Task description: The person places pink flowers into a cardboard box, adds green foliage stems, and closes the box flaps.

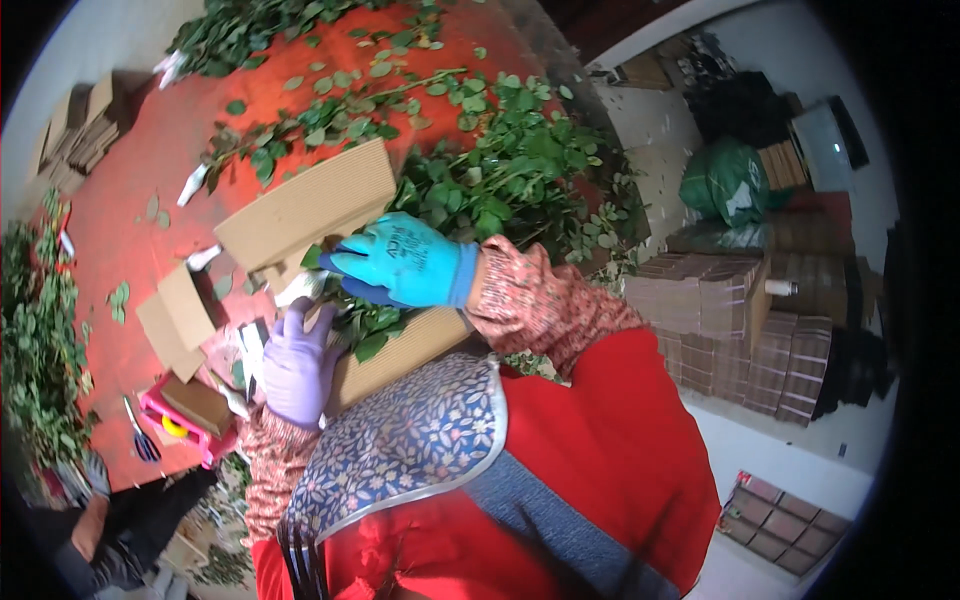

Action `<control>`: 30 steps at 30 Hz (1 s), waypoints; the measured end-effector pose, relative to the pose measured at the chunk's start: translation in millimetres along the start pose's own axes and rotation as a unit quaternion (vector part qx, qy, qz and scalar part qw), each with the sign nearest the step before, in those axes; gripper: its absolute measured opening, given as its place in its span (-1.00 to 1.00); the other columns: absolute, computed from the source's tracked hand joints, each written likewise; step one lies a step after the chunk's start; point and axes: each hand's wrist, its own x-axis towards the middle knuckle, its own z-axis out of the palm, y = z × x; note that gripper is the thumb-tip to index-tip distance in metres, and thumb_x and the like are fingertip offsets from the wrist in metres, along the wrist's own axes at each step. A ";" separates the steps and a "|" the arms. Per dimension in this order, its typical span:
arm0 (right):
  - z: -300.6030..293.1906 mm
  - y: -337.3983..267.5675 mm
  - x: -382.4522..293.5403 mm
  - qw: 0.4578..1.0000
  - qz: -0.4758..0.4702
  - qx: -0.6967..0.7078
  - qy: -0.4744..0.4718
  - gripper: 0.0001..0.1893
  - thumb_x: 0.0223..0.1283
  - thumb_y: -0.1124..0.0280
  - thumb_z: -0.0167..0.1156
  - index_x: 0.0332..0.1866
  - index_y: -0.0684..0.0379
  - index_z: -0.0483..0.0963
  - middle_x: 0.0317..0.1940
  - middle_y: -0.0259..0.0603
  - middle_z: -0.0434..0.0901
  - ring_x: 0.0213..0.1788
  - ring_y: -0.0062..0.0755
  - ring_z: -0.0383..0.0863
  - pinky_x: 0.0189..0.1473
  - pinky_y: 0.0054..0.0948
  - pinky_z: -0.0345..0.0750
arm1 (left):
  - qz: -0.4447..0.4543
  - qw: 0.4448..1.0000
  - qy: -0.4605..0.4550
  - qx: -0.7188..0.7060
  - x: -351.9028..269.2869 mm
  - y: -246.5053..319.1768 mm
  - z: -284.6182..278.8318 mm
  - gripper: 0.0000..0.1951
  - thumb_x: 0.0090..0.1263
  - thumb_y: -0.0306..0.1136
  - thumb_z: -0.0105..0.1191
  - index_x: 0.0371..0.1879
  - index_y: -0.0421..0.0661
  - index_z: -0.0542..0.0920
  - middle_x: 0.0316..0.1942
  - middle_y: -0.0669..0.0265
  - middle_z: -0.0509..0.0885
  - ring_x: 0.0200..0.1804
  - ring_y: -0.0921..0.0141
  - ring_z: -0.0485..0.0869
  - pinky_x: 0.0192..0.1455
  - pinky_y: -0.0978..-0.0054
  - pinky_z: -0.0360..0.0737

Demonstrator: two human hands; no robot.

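My right hand (401,259), in a teal and dark blue work glove, curls over leafy green stems (371,326) lying on a folded sheet of corrugated cardboard (315,199). A leaf shows past its fingertips. Close below is my left hand (296,371) in a lavender glove, its fingers apart at the edge of the leaves. Beside the fingertips of both hands lies a white-sleeved flower head (301,288). The lower flap of cardboard (409,352) reaches to my floral apron (397,427). My right hand hides part of the stems.
Heaps of leafy stems (517,165) lie on the red table (150,225). Nearby are a cardboard piece (176,319), a pink tape dispenser (187,420) and scissors (142,439). A co-worker's gloved hand (96,472) shows at lower left. Stacked cardboard (697,300) stands at right.
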 end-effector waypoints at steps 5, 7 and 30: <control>-39.3 12.8 -55.6 0.987 0.108 -0.087 -0.084 -0.73 0.19 0.19 0.24 -0.08 0.08 0.52 -0.31 -0.24 0.53 -0.22 -0.17 0.59 -0.18 -0.18 0.49 | 0.049 0.998 -0.028 0.004 10.9 -1.6 -4.1 -0.41 -0.04 -0.43 0.39 0.11 -0.10 0.60 0.35 0.07 0.43 0.21 -0.01 0.52 0.21 0.14 0.53; -42.9 11.1 -68.5 0.987 0.135 -0.074 -0.048 -0.78 0.23 0.18 0.22 -0.18 0.10 0.54 -0.34 -0.21 0.55 -0.25 -0.13 0.61 -0.21 -0.13 0.50 | 0.067 0.997 -0.047 0.003 12.3 -11.7 -2.4 -0.41 -0.02 -0.42 0.40 0.11 -0.12 0.59 0.41 0.03 0.39 0.27 -0.03 0.50 0.23 0.13 0.53; -40.9 40.8 -135.4 0.535 0.382 0.456 0.599 -0.73 0.34 0.37 0.26 0.09 0.16 0.57 -0.16 -0.34 0.69 -0.21 -0.60 0.59 -0.09 -0.63 0.50 | 0.075 0.991 -0.075 -0.083 25.1 -14.7 -4.2 -0.38 -0.04 -0.53 0.41 0.14 0.00 0.63 0.49 -0.03 0.31 0.37 0.01 0.48 0.26 0.18 0.54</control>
